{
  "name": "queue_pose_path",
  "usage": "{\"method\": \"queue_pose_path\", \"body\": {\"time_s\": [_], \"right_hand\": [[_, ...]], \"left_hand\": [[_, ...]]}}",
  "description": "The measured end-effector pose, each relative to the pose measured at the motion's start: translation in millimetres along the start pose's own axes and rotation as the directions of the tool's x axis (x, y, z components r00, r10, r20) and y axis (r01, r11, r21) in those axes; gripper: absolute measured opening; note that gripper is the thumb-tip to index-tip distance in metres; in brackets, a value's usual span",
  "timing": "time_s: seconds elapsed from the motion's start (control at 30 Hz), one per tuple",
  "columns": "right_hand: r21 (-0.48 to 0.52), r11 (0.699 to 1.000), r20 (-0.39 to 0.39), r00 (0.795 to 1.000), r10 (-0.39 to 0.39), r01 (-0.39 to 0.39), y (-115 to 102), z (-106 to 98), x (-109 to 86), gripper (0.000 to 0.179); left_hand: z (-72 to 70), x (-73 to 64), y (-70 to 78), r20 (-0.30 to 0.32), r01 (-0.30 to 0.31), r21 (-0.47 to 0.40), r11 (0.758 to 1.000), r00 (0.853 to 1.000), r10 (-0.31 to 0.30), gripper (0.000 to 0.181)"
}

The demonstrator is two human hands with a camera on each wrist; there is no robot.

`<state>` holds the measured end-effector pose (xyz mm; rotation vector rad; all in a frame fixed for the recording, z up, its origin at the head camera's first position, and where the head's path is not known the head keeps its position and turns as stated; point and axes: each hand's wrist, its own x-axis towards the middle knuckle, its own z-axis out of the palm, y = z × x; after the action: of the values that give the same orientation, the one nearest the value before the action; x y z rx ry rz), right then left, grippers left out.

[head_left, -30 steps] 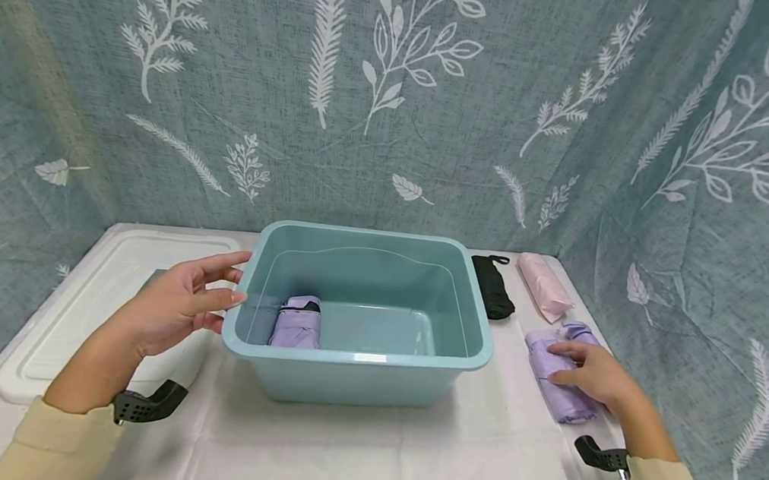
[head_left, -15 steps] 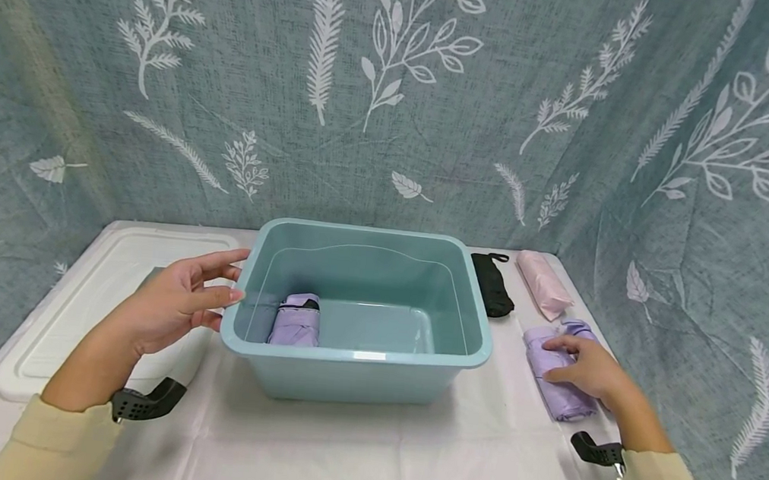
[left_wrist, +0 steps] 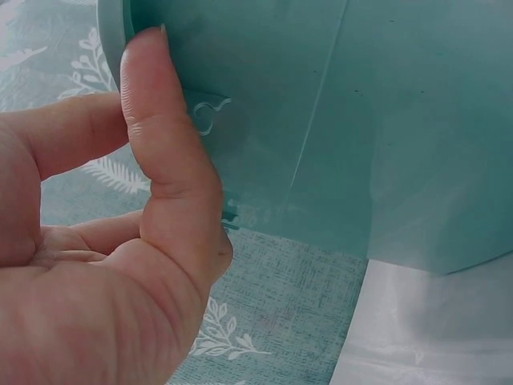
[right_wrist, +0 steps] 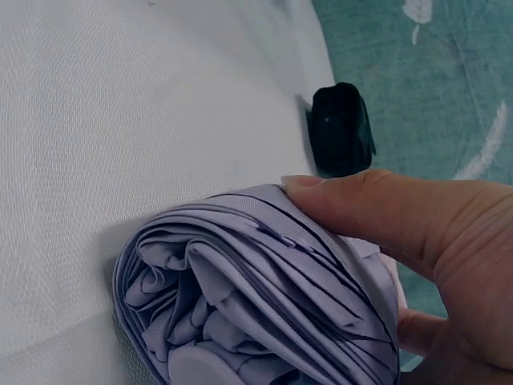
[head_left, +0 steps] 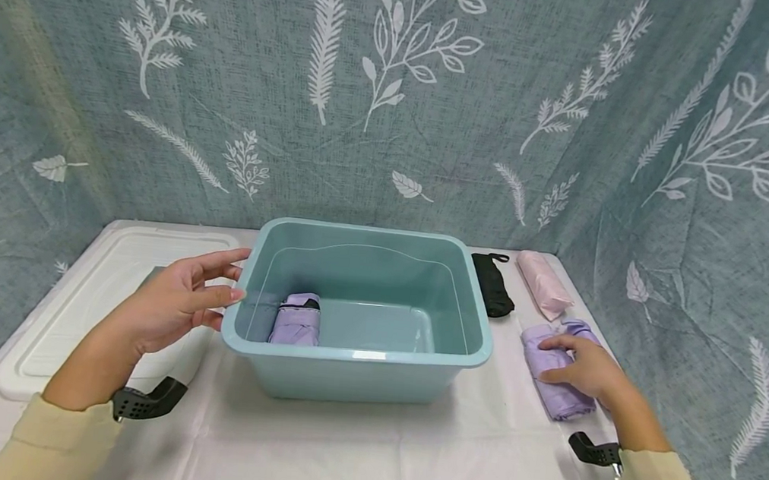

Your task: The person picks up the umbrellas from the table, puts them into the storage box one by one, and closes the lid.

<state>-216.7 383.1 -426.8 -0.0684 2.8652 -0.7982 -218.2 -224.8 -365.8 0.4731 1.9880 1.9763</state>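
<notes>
A pale teal plastic bin stands mid-table, and a folded lavender umbrella with a dark band lies inside at its left end. My left hand touches the bin's left rim with relaxed fingers, the thumb along the rim in the left wrist view. On the right, my right hand holds a rolled lavender folding umbrella between thumb and fingers, low at the table. Its pleated end faces the right wrist camera. Behind that hand, another purple item is partly hidden.
A black pouch-like roll with a loop lies right of the bin, beside a pink roll. At left lies a white lid, with a greyish thing partly hidden by the left arm. Leaf-patterned curtain surrounds the white-covered table.
The right hand and the lavender umbrella have shifted slightly to the left. The left hand and the bin hold their places.
</notes>
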Motion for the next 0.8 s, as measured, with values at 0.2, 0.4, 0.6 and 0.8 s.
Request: {"method": "queue_pose_path", "body": {"time_s": [0.2, 0.4, 0.6, 0.8], "right_hand": [[-0.037, 0.999, 0.01, 1.0, 0.007, -0.007, -2.2, 0.0, 1.0, 0.052], [-0.046, 0.999, 0.026, 0.999, 0.021, -0.019, -5.2, -0.8, 2.0, 0.05], [-0.041, 0.999, 0.033, 0.999, 0.023, -0.021, -8.0, 0.4, 1.4, 0.046], [0.021, 1.0, 0.05, 0.999, 0.006, -0.007, -10.6, 3.4, 2.3, 0.043]], "left_hand": [[0.1, -0.4, 1.0, -0.001, 0.005, 0.006, 1.0, 1.0, -0.005, 0.072], [-0.5, -0.2, 1.1, 0.003, 0.009, -0.001, 1.0, 1.0, -0.009, 0.073], [-1.2, -0.2, 0.4, 0.017, 0.007, -0.006, 1.0, 1.0, -0.007, 0.074], [-1.1, -0.8, 0.3, 0.013, 0.003, -0.002, 1.0, 1.0, -0.003, 0.074]]}}
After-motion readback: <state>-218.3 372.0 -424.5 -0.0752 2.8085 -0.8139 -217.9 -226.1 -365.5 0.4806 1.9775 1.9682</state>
